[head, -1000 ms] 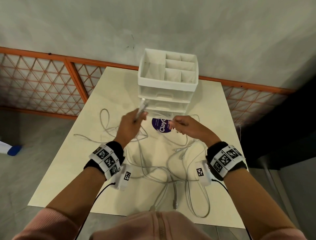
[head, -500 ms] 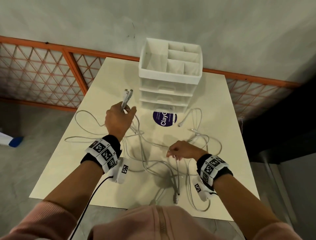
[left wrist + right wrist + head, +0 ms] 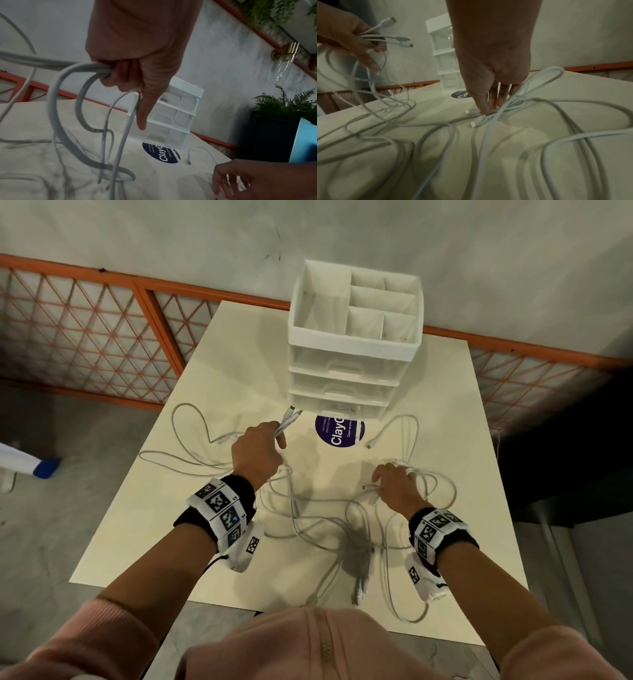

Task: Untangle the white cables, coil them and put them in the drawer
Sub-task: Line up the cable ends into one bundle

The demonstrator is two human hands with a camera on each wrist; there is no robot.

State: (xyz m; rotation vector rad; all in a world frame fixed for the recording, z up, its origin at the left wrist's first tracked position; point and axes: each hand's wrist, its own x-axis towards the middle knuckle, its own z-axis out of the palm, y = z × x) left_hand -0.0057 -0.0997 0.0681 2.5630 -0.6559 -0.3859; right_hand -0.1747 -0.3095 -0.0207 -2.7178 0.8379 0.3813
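Several white cables lie tangled across the cream table. My left hand is raised over the table's middle and grips a bunch of cable ends, whose plugs stick out toward the drawer unit; loops hang from the fist in the left wrist view. My right hand is down on the table to the right, its straight fingers touching a cable plug among the loops. The white drawer unit stands at the table's far edge, its three clear drawers closed.
A round purple sticker lies on the table in front of the unit. An orange lattice railing runs behind the table along a grey wall. The unit's top is an open divided tray. A dark planter stands to the right.
My right hand has left the spot by the sticker and come down onto the cables at the right. My left hand has shifted slightly left, still gripping the cable ends.
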